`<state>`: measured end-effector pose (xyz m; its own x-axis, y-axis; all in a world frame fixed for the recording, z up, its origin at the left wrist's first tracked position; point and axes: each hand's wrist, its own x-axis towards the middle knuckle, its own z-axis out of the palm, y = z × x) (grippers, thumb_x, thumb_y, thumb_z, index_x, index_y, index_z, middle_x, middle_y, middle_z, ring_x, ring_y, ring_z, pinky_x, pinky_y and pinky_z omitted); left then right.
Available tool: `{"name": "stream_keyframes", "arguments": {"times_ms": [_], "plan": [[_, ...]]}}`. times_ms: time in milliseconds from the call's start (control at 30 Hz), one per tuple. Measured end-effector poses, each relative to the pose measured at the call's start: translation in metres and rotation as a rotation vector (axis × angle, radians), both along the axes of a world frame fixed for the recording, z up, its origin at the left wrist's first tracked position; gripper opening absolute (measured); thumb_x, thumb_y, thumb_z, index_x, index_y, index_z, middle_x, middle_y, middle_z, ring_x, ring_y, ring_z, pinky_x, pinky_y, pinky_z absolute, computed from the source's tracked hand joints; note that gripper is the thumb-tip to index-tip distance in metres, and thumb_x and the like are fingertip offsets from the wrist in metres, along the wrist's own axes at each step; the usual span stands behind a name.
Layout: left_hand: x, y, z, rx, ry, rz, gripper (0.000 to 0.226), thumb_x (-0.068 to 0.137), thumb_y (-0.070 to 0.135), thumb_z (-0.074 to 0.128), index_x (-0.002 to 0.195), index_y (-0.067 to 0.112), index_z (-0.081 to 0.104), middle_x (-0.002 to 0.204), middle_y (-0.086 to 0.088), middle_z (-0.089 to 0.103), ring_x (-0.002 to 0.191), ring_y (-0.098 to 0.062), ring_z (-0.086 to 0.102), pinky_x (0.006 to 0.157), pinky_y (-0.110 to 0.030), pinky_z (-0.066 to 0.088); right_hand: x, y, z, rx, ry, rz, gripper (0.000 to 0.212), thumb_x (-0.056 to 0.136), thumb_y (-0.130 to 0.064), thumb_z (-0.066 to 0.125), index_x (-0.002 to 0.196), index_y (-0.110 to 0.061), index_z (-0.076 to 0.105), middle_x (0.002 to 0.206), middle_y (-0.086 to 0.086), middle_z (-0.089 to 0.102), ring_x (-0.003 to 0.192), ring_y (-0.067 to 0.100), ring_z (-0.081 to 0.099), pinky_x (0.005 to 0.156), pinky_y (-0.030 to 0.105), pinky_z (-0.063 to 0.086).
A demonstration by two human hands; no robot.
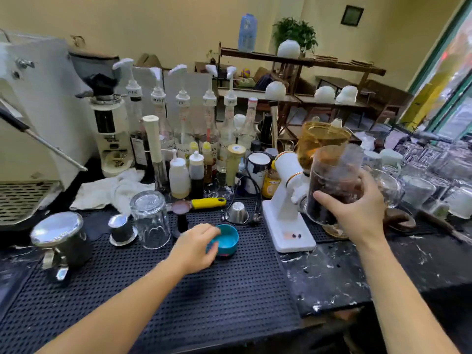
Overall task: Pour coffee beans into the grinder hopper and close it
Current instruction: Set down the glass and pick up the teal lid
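Note:
My right hand [357,208] grips a clear jar [332,182] holding dark coffee beans, raised beside the white grinder [286,200]. The grinder's amber hopper [319,141] sits just behind the jar and looks open at the top. My left hand [196,246] rests on the black mat with its fingers on a teal lid [227,238] that lies upside down. Whether the fingers grip the lid or only touch it is unclear.
An upturned glass [150,218], a metal pitcher [61,241], a yellow-handled tool [207,203] and a small steel cup [237,212] stand on the perforated mat [178,302]. Syrup bottles [184,129] line the back. Glasses [434,180] crowd the right. An espresso machine [33,111] is at the left.

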<state>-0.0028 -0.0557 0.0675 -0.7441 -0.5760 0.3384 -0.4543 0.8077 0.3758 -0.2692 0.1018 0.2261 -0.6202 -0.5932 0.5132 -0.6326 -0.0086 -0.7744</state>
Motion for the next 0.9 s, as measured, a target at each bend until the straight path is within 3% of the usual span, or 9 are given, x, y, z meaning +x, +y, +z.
{"name": "stream_keyframes", "arguments": {"times_ms": [67, 167, 300, 367, 433, 467, 533, 600, 900], "plan": [[0.036, -0.010, -0.024, 0.033, -0.126, 0.057, 0.037, 0.081, 0.027, 0.062, 0.113, 0.008, 0.063, 0.107, -0.011, 0.066, 0.098, -0.032, 0.062, 0.083, -0.035, 0.051, 0.030, -0.004, -0.011, -0.012, -0.036, 0.019, 0.067, 0.048, -0.049, 0.081, 0.108, -0.043, 0.052, 0.099, -0.014, 0.064, 0.091, 0.002, 0.062, 0.076, 0.024, 0.050], [0.066, -0.019, -0.053, 0.089, -0.332, 0.136, 0.061, 0.086, 0.049, 0.051, 0.135, 0.014, 0.050, 0.143, -0.011, 0.047, 0.129, -0.032, 0.044, 0.107, -0.042, 0.037, 0.065, -0.025, -0.029, 0.008, -0.079, 0.079, 0.064, 0.050, -0.051, 0.079, 0.107, -0.048, 0.050, 0.100, -0.016, 0.062, 0.091, -0.002, 0.061, 0.073, 0.016, 0.048], [0.071, -0.020, -0.068, 0.029, -0.312, 0.139, 0.071, 0.083, 0.060, 0.032, 0.137, 0.017, 0.049, 0.146, -0.007, 0.044, 0.132, -0.030, 0.044, 0.110, -0.045, 0.034, 0.092, -0.081, -0.059, 0.079, -0.186, 0.144, 0.072, 0.053, -0.044, 0.082, 0.115, -0.025, 0.050, 0.106, -0.003, 0.064, 0.096, 0.004, 0.062, 0.079, 0.015, 0.050], [0.071, -0.021, -0.074, 0.033, -0.296, 0.141, 0.069, 0.085, 0.062, 0.033, 0.141, 0.023, 0.042, 0.151, -0.003, 0.036, 0.136, -0.028, 0.038, 0.113, -0.043, 0.028, 0.095, -0.113, -0.074, 0.100, -0.231, 0.146, 0.069, 0.056, -0.036, 0.083, 0.114, -0.029, 0.046, 0.103, -0.009, 0.061, 0.093, -0.007, 0.059, 0.074, 0.007, 0.046], [0.072, -0.023, -0.078, 0.082, -0.307, 0.138, 0.070, 0.086, 0.064, 0.031, 0.147, 0.030, 0.029, 0.156, 0.002, 0.022, 0.143, -0.023, 0.024, 0.117, -0.039, 0.016, 0.094, -0.148, -0.086, 0.141, -0.249, 0.132, 0.074, 0.057, -0.032, 0.084, 0.117, -0.029, 0.041, 0.101, -0.016, 0.056, 0.090, -0.006, 0.057, 0.072, 0.006, 0.042], [0.073, -0.024, -0.079, 0.079, -0.305, 0.145, 0.070, 0.086, 0.064, 0.032, 0.146, 0.030, 0.030, 0.156, 0.002, 0.022, 0.143, -0.023, 0.024, 0.117, -0.039, 0.017, 0.092, -0.165, -0.092, 0.171, -0.257, 0.127, 0.077, 0.057, -0.032, 0.085, 0.119, -0.027, 0.040, 0.103, -0.013, 0.057, 0.093, 0.001, 0.057, 0.076, 0.012, 0.042], [0.073, -0.023, -0.077, 0.055, -0.306, 0.145, 0.066, 0.084, 0.062, 0.040, 0.140, 0.028, 0.044, 0.150, -0.001, 0.039, 0.135, -0.025, 0.041, 0.110, -0.042, 0.033, 0.087, -0.200, -0.104, 0.215, -0.264, 0.115, 0.079, 0.056, -0.034, 0.086, 0.119, -0.023, 0.040, 0.111, -0.002, 0.060, 0.098, 0.012, 0.058, 0.083, 0.024, 0.045], [0.072, -0.021, -0.076, 0.025, -0.299, 0.151, 0.063, 0.080, 0.061, 0.047, 0.133, 0.027, 0.053, 0.142, -0.001, 0.050, 0.125, -0.024, 0.052, 0.100, -0.042, 0.045, 0.082, -0.235, -0.114, 0.270, -0.267, 0.116, 0.081, 0.054, -0.038, 0.086, 0.119, -0.019, 0.042, 0.117, 0.005, 0.061, 0.103, 0.019, 0.059, 0.084, 0.028, 0.045], [0.070, -0.021, -0.076, 0.041, -0.319, 0.200, 0.067, 0.078, 0.063, 0.049, 0.138, 0.035, 0.043, 0.147, 0.007, 0.042, 0.131, -0.017, 0.046, 0.101, -0.038, 0.041, 0.070, -0.320, -0.156, 0.484, -0.214, 0.034, 0.084, 0.057, -0.038, 0.087, 0.124, -0.011, 0.043, 0.124, 0.013, 0.059, 0.113, 0.031, 0.054, 0.087, 0.038, 0.046]]}}
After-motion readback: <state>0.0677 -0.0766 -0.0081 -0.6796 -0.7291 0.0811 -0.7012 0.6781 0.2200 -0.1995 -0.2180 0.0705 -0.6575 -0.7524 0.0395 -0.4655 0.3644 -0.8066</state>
